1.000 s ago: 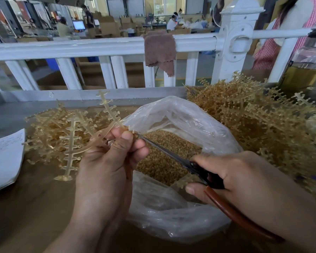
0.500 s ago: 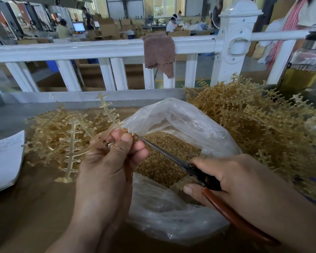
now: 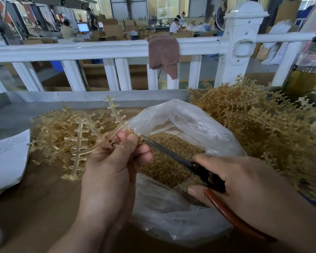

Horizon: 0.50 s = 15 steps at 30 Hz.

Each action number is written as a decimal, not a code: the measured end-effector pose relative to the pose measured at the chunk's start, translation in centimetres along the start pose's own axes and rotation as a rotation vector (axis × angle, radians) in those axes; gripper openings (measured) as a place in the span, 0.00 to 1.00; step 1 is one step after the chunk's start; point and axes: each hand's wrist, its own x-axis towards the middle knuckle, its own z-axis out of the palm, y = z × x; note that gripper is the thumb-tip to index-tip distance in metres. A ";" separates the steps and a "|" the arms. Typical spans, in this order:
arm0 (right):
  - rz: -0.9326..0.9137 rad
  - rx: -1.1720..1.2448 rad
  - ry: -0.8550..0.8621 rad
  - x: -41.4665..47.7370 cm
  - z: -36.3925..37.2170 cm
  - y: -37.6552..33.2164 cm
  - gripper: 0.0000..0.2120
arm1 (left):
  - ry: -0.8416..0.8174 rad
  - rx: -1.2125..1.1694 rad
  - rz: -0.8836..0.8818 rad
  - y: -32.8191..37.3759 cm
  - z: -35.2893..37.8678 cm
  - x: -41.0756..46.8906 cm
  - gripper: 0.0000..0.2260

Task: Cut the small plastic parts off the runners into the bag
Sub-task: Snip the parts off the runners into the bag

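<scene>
While a branched runner [image 3: 117, 116] is pinched by the curled thumb and fingers of the left hand [image 3: 109, 167] at the mouth of the bag [image 3: 181, 117], the scissors [image 3: 170, 152] are gripped by the right hand [image 3: 244, 181], fingers wrapped round the handles, blade tips touching the runner. Cut parts [image 3: 164, 167] are heaped inside the open bag, piles of runners [image 3: 254, 128] are seen either side, and a brown cloth [image 3: 163, 53] is draped over the white railing [image 3: 98, 50] behind.

Clear bag [image 3: 190, 121] open, amber parts [image 3: 164, 165] heaped inside; branched runner [image 3: 115, 114] upright at bag's left rim, scissors [image 3: 171, 156] tip touching.
</scene>
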 end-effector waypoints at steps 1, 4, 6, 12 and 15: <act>-0.003 -0.007 -0.001 0.0 0.0 0.0 0.33 | -0.002 0.009 0.002 0.0 0.0 0.0 0.09; 0.000 -0.005 0.016 0.0 -0.1 -0.1 0.32 | 0.002 0.021 0.001 0.1 0.2 -0.2 0.08; 0.003 0.003 0.023 -0.1 -0.1 -0.2 0.32 | -0.004 0.024 -0.001 0.2 0.3 -0.2 0.08; -0.004 -0.007 0.062 0.0 0.0 -0.1 0.29 | -0.016 0.025 -0.004 0.4 0.4 -0.3 0.09; -0.013 0.002 0.085 0.0 0.1 -0.1 0.27 | -0.015 0.020 -0.004 0.4 0.5 -0.3 0.09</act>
